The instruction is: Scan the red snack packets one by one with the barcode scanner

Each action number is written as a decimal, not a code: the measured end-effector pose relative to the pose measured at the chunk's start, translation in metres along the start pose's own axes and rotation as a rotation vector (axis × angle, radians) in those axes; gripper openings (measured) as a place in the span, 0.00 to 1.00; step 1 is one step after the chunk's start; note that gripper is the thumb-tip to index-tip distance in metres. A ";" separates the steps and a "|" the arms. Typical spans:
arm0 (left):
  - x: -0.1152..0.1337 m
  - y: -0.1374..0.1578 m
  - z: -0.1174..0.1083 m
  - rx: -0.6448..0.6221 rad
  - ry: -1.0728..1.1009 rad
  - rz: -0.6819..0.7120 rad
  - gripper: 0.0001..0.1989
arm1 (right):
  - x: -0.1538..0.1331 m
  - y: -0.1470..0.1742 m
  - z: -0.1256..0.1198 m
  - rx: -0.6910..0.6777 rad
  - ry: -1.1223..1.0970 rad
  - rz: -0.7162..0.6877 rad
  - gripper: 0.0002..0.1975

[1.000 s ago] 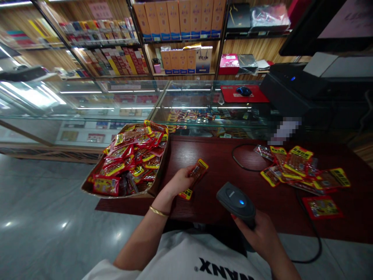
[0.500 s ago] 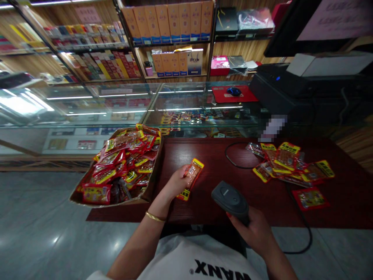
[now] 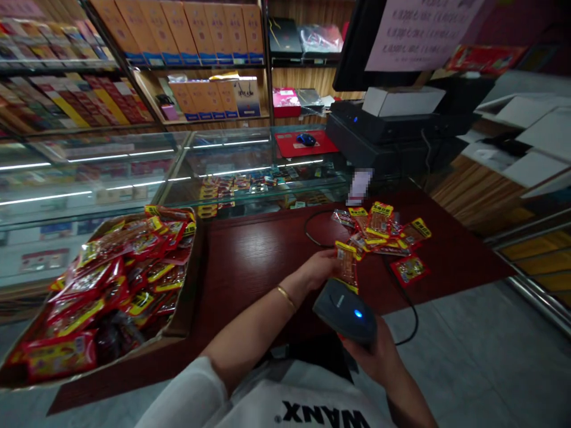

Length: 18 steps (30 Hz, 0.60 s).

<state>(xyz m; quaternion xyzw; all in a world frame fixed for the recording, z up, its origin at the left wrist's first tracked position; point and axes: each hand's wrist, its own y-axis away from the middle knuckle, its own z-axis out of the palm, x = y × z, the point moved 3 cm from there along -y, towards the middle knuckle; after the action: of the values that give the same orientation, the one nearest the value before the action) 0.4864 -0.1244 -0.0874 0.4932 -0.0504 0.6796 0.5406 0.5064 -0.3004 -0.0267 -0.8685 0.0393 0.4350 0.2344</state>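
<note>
My left hand [image 3: 320,268] is closed on the edge of a snack packet [image 3: 347,264], red and yellow with brown contents showing. In my right hand [image 3: 377,353] is a dark grey barcode scanner [image 3: 341,309], a blue light glowing on its top. The scanner's front lies close to the packet's lower end and partly overlaps it from this angle. Just beyond the held packet is a loose pile of similar packets [image 3: 379,221]. One flat red packet [image 3: 409,270] lies at the pile's near right. A carton [image 3: 185,309] heaped with more packets [image 3: 129,261] stands at the left.
The dark red wooden counter [image 3: 250,249] meets a glass display case [image 3: 232,154] at the back. A black cable [image 3: 413,309] loops off the counter's front edge. Behind the pile stands a black machine [image 3: 370,137] under a monitor [image 3: 352,47]. A mouse [image 3: 306,139] rests on a red mat.
My left hand has carried the packet rightward, towards the pile. A blue light now shows on the scanner. The view has turned to the right.
</note>
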 end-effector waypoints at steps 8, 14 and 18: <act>0.000 0.045 -0.022 0.257 -0.359 0.352 0.23 | 0.014 0.015 0.004 -0.071 -0.010 0.087 0.12; 0.040 0.224 -0.121 0.928 -0.886 0.745 0.15 | 0.029 0.013 0.033 -0.109 -0.105 0.211 0.15; 0.068 0.314 -0.173 1.382 -1.376 0.566 0.16 | 0.012 -0.010 0.052 -0.226 -0.098 0.065 0.11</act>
<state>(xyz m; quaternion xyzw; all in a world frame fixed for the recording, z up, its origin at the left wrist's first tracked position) 0.1382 -0.1027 0.0198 0.9521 -0.0616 0.2318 -0.1898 0.4784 -0.2670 -0.0587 -0.8653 0.0066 0.4860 0.1226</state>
